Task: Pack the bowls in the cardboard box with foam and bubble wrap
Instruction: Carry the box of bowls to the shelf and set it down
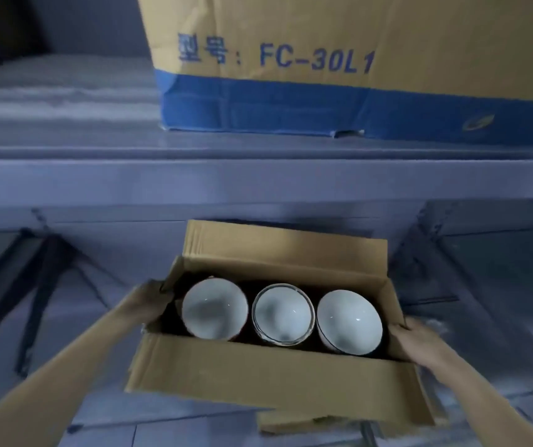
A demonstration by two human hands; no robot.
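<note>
Hands are gripping a small open brown cardboard box from both ends, below the front edge of a grey table. Left hand is clamping the box's left end wall, fingers curling over the edge. Right hand is pressing flat against the right end, fingers hidden behind the flap. Three white ceramic bowls are sitting in a row inside, openings facing up: left bowl, middle bowl, right bowl, each just beside the next. Box flaps are standing open. Large tan cardboard carton with blue band is resting on the table, printed "FC-30L1".
</note>
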